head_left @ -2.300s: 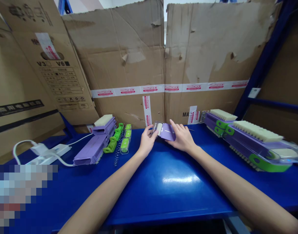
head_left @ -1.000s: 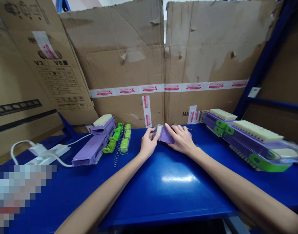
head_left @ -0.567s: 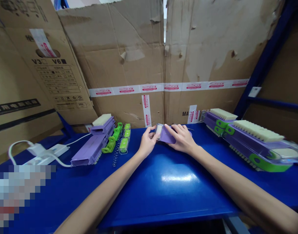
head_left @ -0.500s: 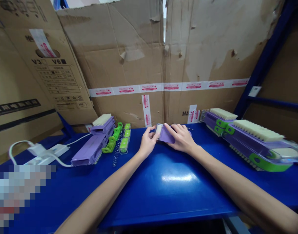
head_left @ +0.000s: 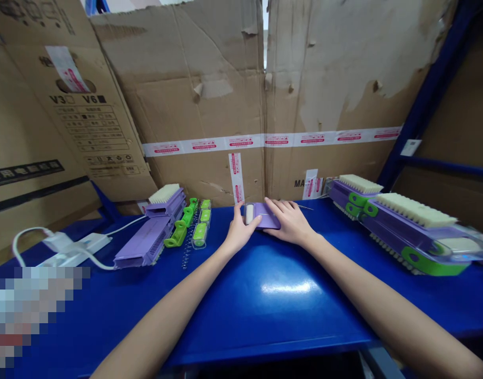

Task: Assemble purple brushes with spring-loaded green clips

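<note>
A purple plastic brush housing (head_left: 265, 215) lies between my two hands at the back middle of the blue table. At its left end is a clear part with a white block (head_left: 249, 213) showing through. My left hand (head_left: 241, 230) grips this end, thumb over the near side and fingers behind. On the right, my right hand (head_left: 292, 223) wraps over the housing with its fingers across the top. The housing's underside and right end are hidden. A thin wire-like piece (head_left: 305, 207) sticks out just beyond my right hand.
At left stand purple brush bodies (head_left: 142, 242), green brackets (head_left: 176, 234), springs (head_left: 188, 239), clear-and-green boxes (head_left: 200, 234) and a white power strip (head_left: 81, 249). Bristled purple brushes (head_left: 407, 231) are stacked at right. Cardboard (head_left: 197, 116) walls the back.
My left hand has shifted its grip, thumb now resting on the purple part, so the white block shows more fully. The housing has moved slightly left. My right hand stays on it.
</note>
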